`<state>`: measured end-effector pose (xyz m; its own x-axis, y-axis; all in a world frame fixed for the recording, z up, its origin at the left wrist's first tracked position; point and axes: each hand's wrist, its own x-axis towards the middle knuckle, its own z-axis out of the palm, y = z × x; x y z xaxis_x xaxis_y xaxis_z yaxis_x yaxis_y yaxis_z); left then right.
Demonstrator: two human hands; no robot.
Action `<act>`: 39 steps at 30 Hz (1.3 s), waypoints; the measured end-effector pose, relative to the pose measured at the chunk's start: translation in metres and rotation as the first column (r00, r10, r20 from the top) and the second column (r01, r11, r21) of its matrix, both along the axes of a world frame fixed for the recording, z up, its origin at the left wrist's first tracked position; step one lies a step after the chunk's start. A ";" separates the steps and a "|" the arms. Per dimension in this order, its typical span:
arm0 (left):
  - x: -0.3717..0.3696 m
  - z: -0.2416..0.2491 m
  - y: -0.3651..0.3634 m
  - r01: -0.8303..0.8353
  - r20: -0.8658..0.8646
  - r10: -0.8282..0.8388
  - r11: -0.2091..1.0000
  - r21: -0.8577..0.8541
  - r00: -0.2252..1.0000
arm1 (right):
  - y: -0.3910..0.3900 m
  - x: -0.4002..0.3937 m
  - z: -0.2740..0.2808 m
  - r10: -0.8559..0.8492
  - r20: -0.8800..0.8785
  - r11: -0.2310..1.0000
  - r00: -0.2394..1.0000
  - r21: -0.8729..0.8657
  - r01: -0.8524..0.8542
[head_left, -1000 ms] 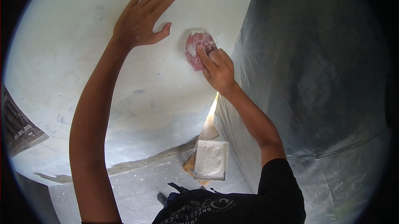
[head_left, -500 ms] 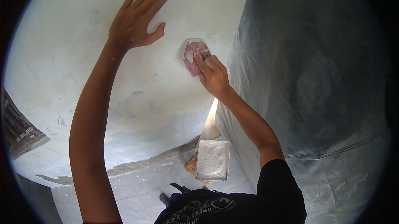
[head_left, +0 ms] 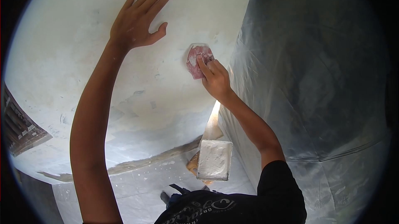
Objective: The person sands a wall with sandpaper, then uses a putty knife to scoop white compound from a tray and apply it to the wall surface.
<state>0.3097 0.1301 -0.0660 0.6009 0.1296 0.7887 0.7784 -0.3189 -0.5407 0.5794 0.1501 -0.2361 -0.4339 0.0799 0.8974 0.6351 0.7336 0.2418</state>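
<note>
My left hand lies flat on the pale wall, fingers stretched and thumb apart, holding nothing. To its lower right, my right hand grips a reddish, putty-smeared scraper. One finger presses on the scraper's face, and its upper edge rests against the wall. Patches and small dark marks show on the wall's surface. Below my right forearm is a rectangular tray of white putty.
Translucent plastic sheeting hangs along the right. A dark slatted opening is at far left. Plastic sheeting also covers the floor, with white specks. A yellowish-brown object sits partly behind the tray.
My right hand and the scraper have moved slightly down the wall. My left hand stays flat in the same spot, while the whole view shifts a little.
</note>
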 end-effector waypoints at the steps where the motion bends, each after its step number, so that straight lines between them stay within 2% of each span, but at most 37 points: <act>1: 0.000 0.000 0.000 0.007 0.002 -0.007 1.000 0.005 1.000 | 0.002 0.002 0.007 0.000 -0.002 1.000 1.000 -0.001 0.000; 3: 0.002 0.000 -0.001 0.017 0.000 -0.017 1.000 0.004 1.000 | -0.004 -0.001 0.052 0.031 -0.088 0.995 0.996 0.093 -0.023; 5: 0.001 0.001 -0.003 -0.007 0.000 0.007 1.000 0.010 1.000 | 0.004 -0.007 0.094 -0.016 -0.152 0.981 0.988 0.187 0.045; 8: 0.003 0.001 -0.003 -0.031 0.002 0.031 0.999 0.040 1.000 | 0.022 -0.016 0.116 -0.108 -0.104 0.966 0.989 0.226 0.129; 13: 0.000 0.001 -0.001 0.012 0.007 -0.012 1.000 0.004 1.000 | 0.015 -0.019 0.037 -0.072 0.003 0.987 0.997 0.147 0.071; 15: -0.001 0.000 -0.001 0.023 0.005 -0.023 1.000 0.007 1.000 | -0.007 -0.016 0.015 -0.015 0.030 0.999 0.999 0.031 0.014; 17: 0.000 0.000 -0.001 0.028 0.000 -0.028 1.000 0.009 1.000 | -0.015 -0.011 0.023 0.068 -0.008 0.998 0.998 0.011 -0.068; 21: 0.001 0.000 -0.001 0.020 -0.005 -0.020 1.000 0.006 1.000 | -0.007 -0.002 0.097 -0.018 -0.158 0.986 0.987 0.163 0.044; 24: 0.001 0.001 -0.002 0.009 -0.009 -0.009 1.000 0.012 1.000 | 0.015 -0.001 0.108 -0.085 -0.164 0.967 0.983 0.226 0.122; 27: 0.003 0.002 -0.004 -0.037 0.000 0.037 0.999 0.031 0.999 | 0.023 -0.003 0.066 -0.114 -0.045 0.981 0.992 0.153 0.120; 30: 0.001 0.001 -0.003 -0.029 0.008 0.029 0.999 0.036 1.000 | 0.010 -0.003 0.001 -0.084 -0.043 0.996 0.996 0.022 0.085; 31: 0.001 0.000 -0.003 0.001 0.006 -0.001 1.000 0.016 1.000 | 0.001 -0.004 -0.005 -0.006 -0.060 1.000 0.998 0.021 0.007; 33: 0.000 0.000 -0.002 0.026 0.004 -0.026 1.000 -0.008 1.000 | -0.011 0.002 0.012 -0.003 -0.059 1.000 0.998 -0.005 0.002; 35: 0.001 0.000 -0.002 0.040 0.007 -0.040 0.999 0.009 0.999 | -0.009 0.006 0.054 -0.045 -0.153 0.998 0.987 0.036 0.051; 37: 0.001 0.000 -0.002 0.026 0.005 -0.026 1.000 -0.001 1.000 | 0.008 0.007 0.090 -0.094 -0.213 0.981 0.972 0.148 0.127; 39: 0.001 0.001 -0.001 0.008 0.002 -0.008 1.000 0.001 1.000 | 0.025 0.006 0.094 -0.130 -0.210 0.976 0.969 0.145 0.163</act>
<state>0.3111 0.1287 -0.0650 0.6000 0.1243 0.7903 0.7772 -0.3244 -0.5391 0.5850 0.1754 -0.1421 -0.2408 -0.0222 0.9703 0.7797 0.5909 0.2071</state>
